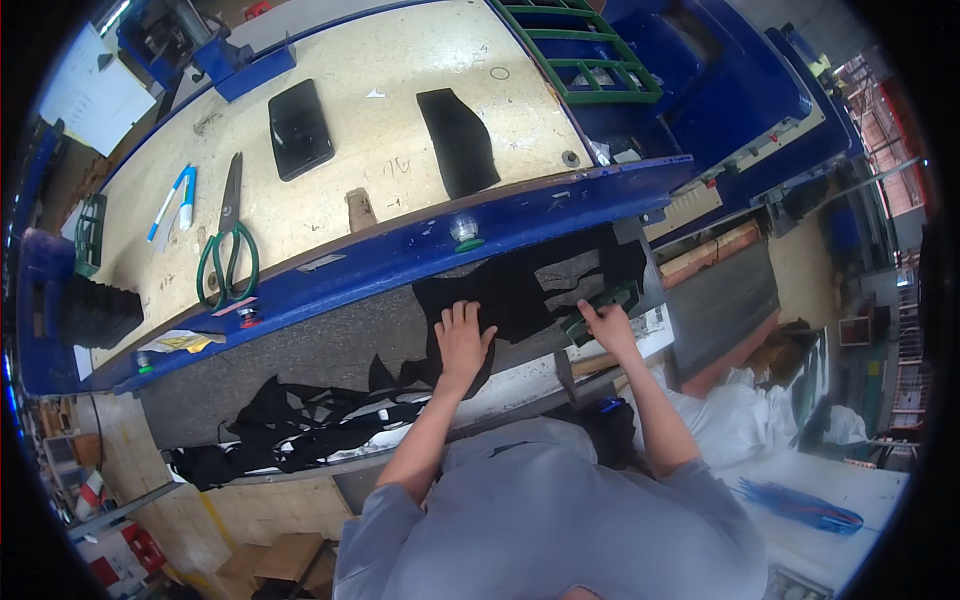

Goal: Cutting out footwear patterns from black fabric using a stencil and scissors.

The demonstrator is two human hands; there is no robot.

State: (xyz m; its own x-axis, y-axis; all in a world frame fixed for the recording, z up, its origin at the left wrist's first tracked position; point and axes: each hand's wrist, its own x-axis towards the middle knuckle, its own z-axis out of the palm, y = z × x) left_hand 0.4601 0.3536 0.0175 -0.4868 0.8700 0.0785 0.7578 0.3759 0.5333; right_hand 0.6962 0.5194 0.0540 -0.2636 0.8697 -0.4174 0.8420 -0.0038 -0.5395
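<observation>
Black sheet material (pixel 508 305), soft like fabric or thin leather, lies on the dark grey work surface under the blue beam. My left hand (pixel 462 348) rests flat on its left part, fingers spread. At its right side my right hand (pixel 608 328) is closed around a small dark green cutting die (pixel 623 297), which sits at the material's edge. Part of the die is covered by the fingers. Cut openings show in the material beside the die. Left of my left hand, tangled black scraps (pixel 300 420) trail along the near edge.
On the pale board (pixel 390 60) beyond lie green-handled scissors (pixel 230 240), blue-and-white pens (pixel 187 200), a black phone (pixel 300 130) and a black cut piece (pixel 458 142). A blue beam (pixel 400 250) separates it from me. Green metal frames (pixel 590 50) stand far right; white bags (pixel 735 415) lie near right.
</observation>
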